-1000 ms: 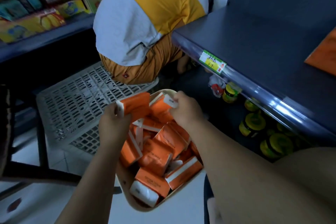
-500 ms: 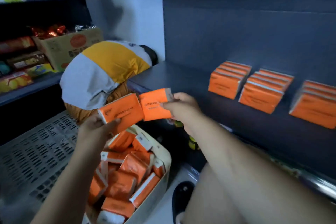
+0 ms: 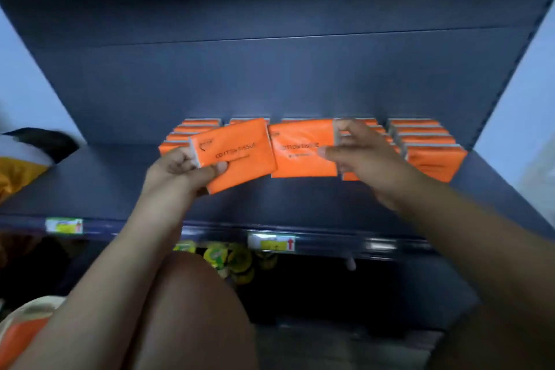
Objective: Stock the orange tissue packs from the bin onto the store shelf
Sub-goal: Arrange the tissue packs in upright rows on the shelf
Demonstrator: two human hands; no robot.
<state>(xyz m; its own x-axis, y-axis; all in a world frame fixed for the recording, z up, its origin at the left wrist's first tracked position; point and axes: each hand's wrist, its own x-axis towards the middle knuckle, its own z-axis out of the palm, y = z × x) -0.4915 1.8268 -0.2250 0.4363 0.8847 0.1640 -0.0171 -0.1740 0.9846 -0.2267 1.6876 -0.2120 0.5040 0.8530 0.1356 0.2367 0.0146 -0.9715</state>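
Since 0.5 s ago both hands have come up off the bin & swung to face the shelf square-on; the two packs, then held low over the bin, are now up in front of the stocked rows.

L to R:

Bin (image 3: 36,303): only a corner shows at bottom-left edge, w/ orange packs inside; count can't be told.

Left hand (image 3: 180,170): fingers and thumb curled round the lower-left corner of the left tissue pack (image 3: 237,155), printed face up, tilted, held above the shelf deck (image 3: 105,183), not resting on it.

Right tissue pack (image 3: 303,152): roughly level, its left edge just beside or slightly overlapping the left pack. Right hand (image 3: 360,156) pinches its right end, thumb on the front face, fingers over the top edge.

Stocked rows (image 3: 426,144): several front-to-back rows of packs along the back of the shelf, partly hidden by the held packs.

Risks, as judgement:
- Left grip is on one corner only; soft pack could sag or slip out & drop to the floor or lower shelf.
- Setting packs down w/ both hands at once, one could knock a standing row & topple it, since the rows look tightly packed.
- Tilted left pack may land askew, breaking the row line.

Lower shelf: yellow-lidded jars (image 3: 237,258) below the price tag (image 3: 271,243); a dropped pack would likely land there.
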